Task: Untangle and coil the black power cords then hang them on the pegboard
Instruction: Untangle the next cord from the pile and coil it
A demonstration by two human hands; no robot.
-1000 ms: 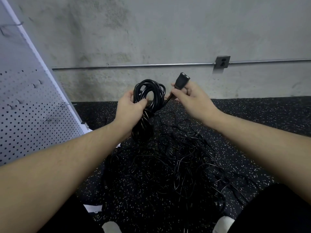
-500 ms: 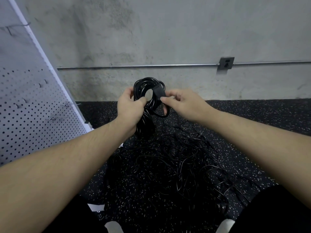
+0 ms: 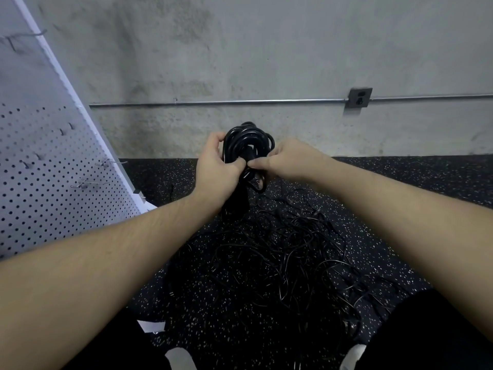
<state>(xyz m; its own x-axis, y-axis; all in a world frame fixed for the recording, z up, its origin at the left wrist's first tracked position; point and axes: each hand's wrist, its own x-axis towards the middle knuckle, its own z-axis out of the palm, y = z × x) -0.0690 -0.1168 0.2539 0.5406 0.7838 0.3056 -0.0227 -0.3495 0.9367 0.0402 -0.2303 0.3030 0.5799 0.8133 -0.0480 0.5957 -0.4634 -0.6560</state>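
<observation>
A coiled black power cord (image 3: 246,141) is held up in front of the concrete wall. My left hand (image 3: 217,166) grips the coil from its left side, fingers wrapped round the bundle. My right hand (image 3: 286,158) pinches the cord's plug end against the coil's middle; the plug itself is mostly hidden by the loops and my fingers. Below on the floor lies a loose tangle of thin black cords (image 3: 266,252). The white pegboard (image 3: 40,169) leans at the left, with metal hooks (image 3: 88,182) sticking out.
A speckled black rubber floor (image 3: 413,182) runs to the grey concrete wall (image 3: 266,49). A metal conduit with an outlet box (image 3: 358,97) crosses the wall. My dark trouser legs and white shoe tips fill the bottom edge.
My right hand brought the plug end from up and right of the coil down into its middle. It now pinches there, close to my left thumb. The left hand stayed on the coil.
</observation>
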